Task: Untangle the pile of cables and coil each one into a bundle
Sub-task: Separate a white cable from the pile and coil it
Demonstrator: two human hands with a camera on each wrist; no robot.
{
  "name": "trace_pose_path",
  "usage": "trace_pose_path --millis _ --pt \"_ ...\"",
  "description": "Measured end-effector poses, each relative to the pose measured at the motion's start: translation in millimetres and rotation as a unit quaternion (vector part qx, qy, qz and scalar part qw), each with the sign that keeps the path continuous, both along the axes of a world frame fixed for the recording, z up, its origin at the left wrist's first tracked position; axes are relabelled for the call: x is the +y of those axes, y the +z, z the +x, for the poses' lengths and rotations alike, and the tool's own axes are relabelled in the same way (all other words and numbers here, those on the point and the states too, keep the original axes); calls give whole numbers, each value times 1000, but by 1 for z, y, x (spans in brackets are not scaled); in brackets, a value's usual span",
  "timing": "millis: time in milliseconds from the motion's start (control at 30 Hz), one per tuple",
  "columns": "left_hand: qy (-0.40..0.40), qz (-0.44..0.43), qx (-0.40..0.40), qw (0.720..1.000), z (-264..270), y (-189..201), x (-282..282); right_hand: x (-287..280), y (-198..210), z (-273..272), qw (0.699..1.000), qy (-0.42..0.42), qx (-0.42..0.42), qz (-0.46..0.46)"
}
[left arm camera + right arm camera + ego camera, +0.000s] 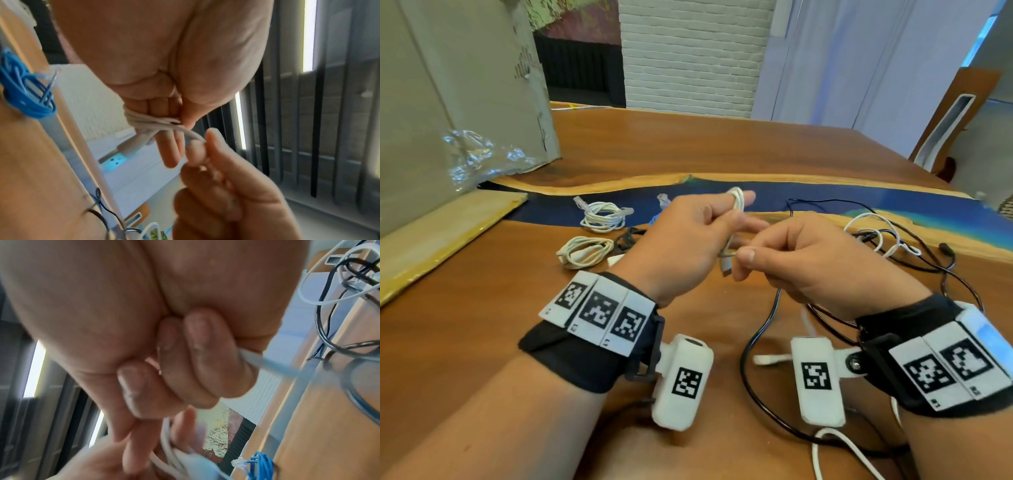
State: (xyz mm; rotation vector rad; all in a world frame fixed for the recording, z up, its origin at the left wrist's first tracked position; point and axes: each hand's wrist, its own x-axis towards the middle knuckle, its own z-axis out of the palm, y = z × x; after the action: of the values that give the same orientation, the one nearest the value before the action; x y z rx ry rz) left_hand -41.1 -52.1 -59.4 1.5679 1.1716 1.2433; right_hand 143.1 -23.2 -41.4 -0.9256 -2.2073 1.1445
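White cable [736, 205] half-coiled (USB plug dangling); loose tangle [887, 240] right; two white bundles [599, 233] left.

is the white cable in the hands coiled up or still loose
Mostly coiled: white cable loops bunch in the left hand; the right hand pinches its free end.

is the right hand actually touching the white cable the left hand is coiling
Touching. The left wrist view shows the right hand pinching the white cable where it leaves the coil held by the left hand.
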Motion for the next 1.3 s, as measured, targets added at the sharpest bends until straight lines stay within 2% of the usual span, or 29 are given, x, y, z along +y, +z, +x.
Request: trace_pose_path --millis 33,100,233,333,433,667,833,1000,1133,1233,1300 --pt "-7 -4 50 999 -2 -1 1 2 1 2 999 -20 29 -3" --pt "-57 -26 70 996 -2 -1 -2 7 3 7 996 -53 75 12" --pt "-136 -101 -53 984 -1 4 -7 6 8 13 991 -53 114 56" --pt "-150 -138 -82 976 -6 7 -7 6 7 11 990 -33 115 78" --pt "-159 -164 -101 968 -9 7 -8 11 6 14 988 -55 106 102" --pt "-169 -165 -238 942 -2 5 -6 19 -2 9 973 -110 79 188" --pt "-131 -125 -278 943 4 3 -3 9 -5 -5 980 -85 105 145" --pt "-41 -52 -237 969 8 -2 2 9 -11 -8 983 -45 176 -9" --pt "-6 6 -167 986 14 -5 3 10 -16 -13 975 -99 198 -20" --pt "9 48 -111 993 13 -9 6 12 -15 -11 981 -116 154 -12" --pt "15 66 -74 995 10 -10 7 13 -13 -9 984 -99 138 -45"
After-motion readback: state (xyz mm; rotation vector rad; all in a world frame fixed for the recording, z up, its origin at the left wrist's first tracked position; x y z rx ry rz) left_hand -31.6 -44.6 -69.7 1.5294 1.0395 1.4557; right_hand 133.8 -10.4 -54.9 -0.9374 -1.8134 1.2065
